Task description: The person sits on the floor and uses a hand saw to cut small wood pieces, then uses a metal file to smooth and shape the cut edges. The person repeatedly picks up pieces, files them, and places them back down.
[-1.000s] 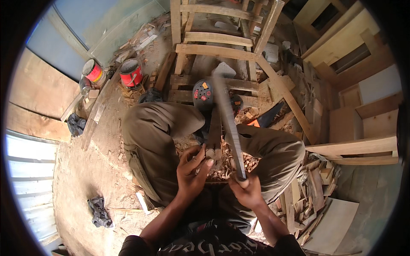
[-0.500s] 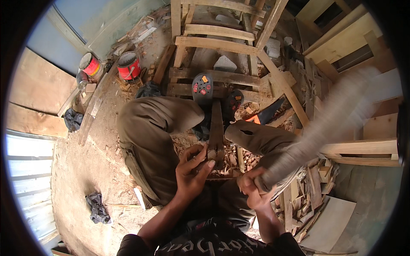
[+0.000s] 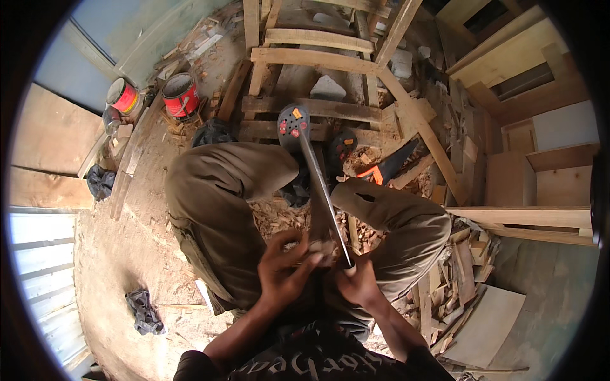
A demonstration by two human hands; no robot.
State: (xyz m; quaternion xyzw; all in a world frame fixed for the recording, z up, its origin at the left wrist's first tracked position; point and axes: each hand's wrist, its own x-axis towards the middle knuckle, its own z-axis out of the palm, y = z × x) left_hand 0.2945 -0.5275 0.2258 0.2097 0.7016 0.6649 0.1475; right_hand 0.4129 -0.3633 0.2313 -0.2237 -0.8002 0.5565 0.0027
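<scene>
My right hand [image 3: 357, 282] is closed around the handle of a machete [image 3: 326, 200]. Its long blade is seen edge-on, slanting from my fist toward the shoe [image 3: 293, 129] on the far side. Between my legs lies a dark wooden board [image 3: 319, 184], partly behind the blade. My left hand [image 3: 284, 267] has its thumb and fingers curled at the near end of this board, around a pale, blurred piece of wood [image 3: 323, 249]. Motion smears its outline, and I cannot tell whether it is part of the board. The blade stands just right of my left fingers.
Wood chips [image 3: 279, 216] cover the ground between my legs. A saw [image 3: 387, 166] with an orange handle lies beyond my right knee. A wooden frame [image 3: 318, 58] stands ahead. Red cans [image 3: 181, 96] sit far left, and offcuts [image 3: 467, 273] are heaped at the right.
The machete has swung from the upper right, where it was a broad blur, down and left to the middle beside the board. My right hand has moved slightly left; my left hand stays nearly in place.
</scene>
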